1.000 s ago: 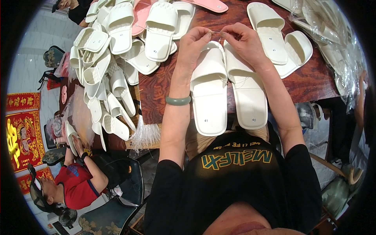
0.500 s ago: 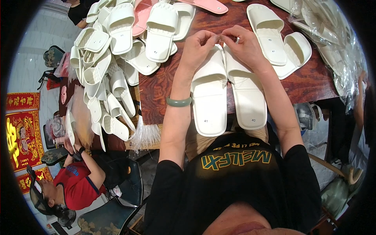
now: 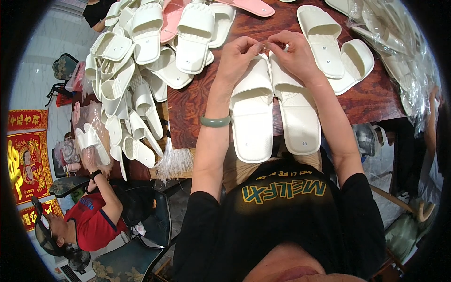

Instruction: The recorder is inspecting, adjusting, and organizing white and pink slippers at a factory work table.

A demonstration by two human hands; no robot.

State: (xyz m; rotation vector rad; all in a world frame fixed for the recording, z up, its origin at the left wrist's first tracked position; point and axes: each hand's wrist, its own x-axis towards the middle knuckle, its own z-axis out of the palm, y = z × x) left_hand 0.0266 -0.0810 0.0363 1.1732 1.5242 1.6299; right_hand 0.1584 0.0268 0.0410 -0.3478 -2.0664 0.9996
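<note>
A pair of white slippers lies side by side at the table's near edge, toes away from me: the left slipper (image 3: 252,129) and the right slipper (image 3: 301,129). At their toes, my left hand (image 3: 238,54) pinches with thumb and forefinger. Opposite it, nearly touching, my right hand (image 3: 293,52) is closed in a similar pinch. Between the fingertips shows what looks like a thin strand, too fine to make out well. Both wrists pass over the slippers' outer sides. A bundle of thin clear strands (image 3: 174,162) hangs over the table edge to the left.
Many white slippers (image 3: 115,89) heap up on the left, with a pink slipper (image 3: 174,21) among them. Another white pair (image 3: 324,47) lies on the wooden table (image 3: 197,105) to the right, beside plastic-bagged slippers (image 3: 383,35). A co-worker (image 3: 94,211) in red sits at left.
My hands and the pair before me have stayed almost still. At left, the co-worker's hands have shifted, and white slippers now lie flatter in front of them.
</note>
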